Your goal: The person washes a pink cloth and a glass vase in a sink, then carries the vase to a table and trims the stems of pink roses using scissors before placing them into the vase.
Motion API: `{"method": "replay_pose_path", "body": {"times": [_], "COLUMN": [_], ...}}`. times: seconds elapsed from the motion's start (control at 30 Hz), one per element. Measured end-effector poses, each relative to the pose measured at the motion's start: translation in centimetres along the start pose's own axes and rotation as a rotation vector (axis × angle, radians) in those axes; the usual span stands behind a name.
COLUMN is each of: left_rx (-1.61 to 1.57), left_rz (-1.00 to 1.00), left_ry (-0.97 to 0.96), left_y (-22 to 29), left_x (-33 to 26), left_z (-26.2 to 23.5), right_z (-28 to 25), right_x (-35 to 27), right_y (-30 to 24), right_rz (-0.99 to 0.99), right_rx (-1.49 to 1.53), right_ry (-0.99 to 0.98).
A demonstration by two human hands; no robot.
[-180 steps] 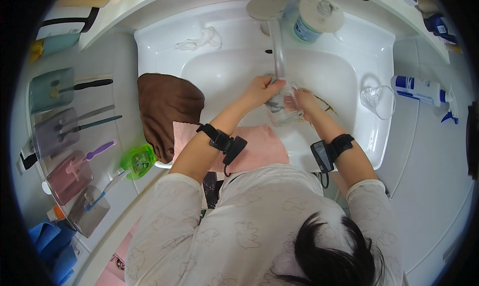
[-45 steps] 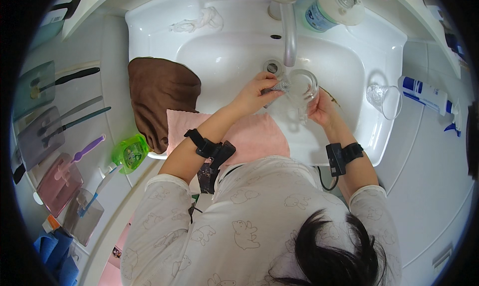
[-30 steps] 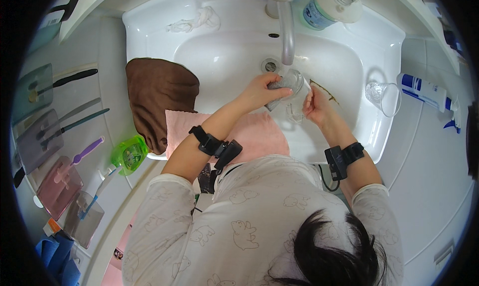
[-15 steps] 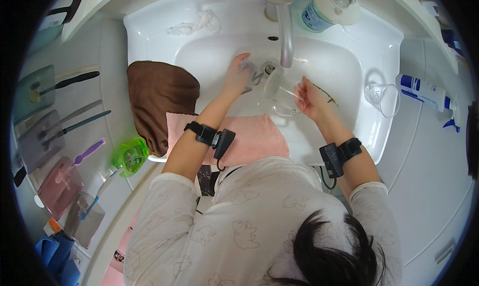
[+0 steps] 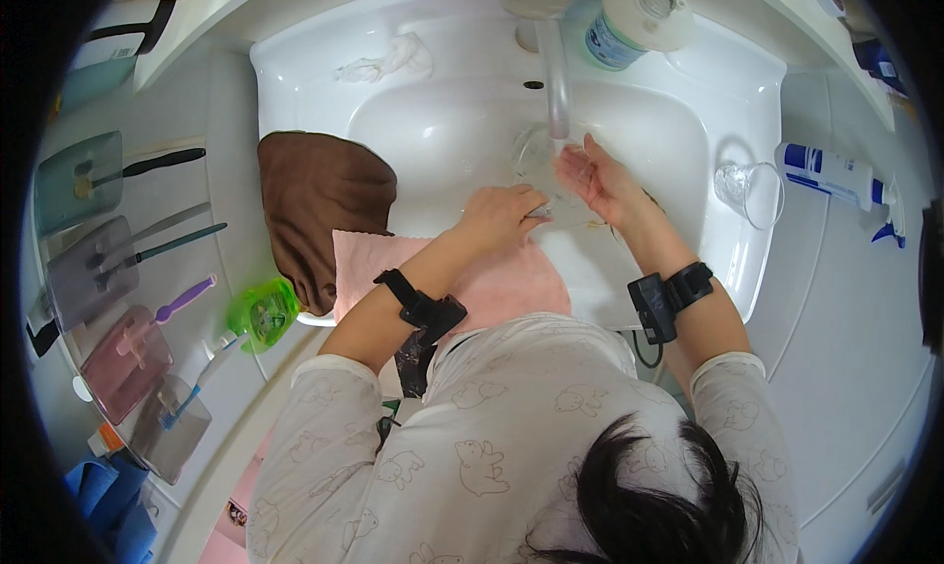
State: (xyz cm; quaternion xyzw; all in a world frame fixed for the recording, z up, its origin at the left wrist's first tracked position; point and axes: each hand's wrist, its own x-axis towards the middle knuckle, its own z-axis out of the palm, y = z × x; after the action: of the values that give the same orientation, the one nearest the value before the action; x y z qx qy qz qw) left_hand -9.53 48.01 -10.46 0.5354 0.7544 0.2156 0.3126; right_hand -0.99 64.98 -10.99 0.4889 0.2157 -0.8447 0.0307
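"Looking toward nine o'clock first. Seeing what?"

"Seeing a purple brush (image 5: 185, 298), then a green bottle (image 5: 264, 313). Moving up to ten, finding a brown cloth (image 5: 324, 205), laid over the edge of the white sink (image 5: 315, 77)."

"And nearer the middle?"

"Finding a pink cloth (image 5: 506, 284), laid on the near edge. Just above, toward one o'clock, meeting the left hand (image 5: 500, 215), curled up and pinching a small gray bit (image 5: 540, 211)."

"Pinching what kind of thing?"

"Hard to tell. Mostly hidden."

"And more at one o'clock?"

"Seeing a clear glass (image 5: 531, 156) down in the sink, near the tip of the tap (image 5: 555, 87)."

"And at two?"

"Meeting the right hand (image 5: 602, 180), palm up, with fingers a bit spread, just beside the glass. Too hard to see if touching."

"And last?"

"Spotting another glass (image 5: 755, 192) between two and three, then a blue-and-white spray bottle (image 5: 831, 176)."
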Motion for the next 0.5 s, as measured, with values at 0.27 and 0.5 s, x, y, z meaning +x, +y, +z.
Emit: {"method": "replay_pose_path", "body": {"times": [0.27, 0.5], "left_rx": [-0.233, -1.157], "left_rz": [-0.193, -0.526], "left_ry": [0.093, 0.0], "left_y": [1.2, -0.9], "left_x": [1.5, 1.5], "left_z": [-0.2, -2.3], "right_z": [0.1, -1.6], "right_x": [-1.5, -2.6], "right_y": [1.0, -1.2], "right_rz": [-0.496, -0.722], "right_rx": [-1.04, -1.571], "right_ry": [-0.103, -0.324]}}
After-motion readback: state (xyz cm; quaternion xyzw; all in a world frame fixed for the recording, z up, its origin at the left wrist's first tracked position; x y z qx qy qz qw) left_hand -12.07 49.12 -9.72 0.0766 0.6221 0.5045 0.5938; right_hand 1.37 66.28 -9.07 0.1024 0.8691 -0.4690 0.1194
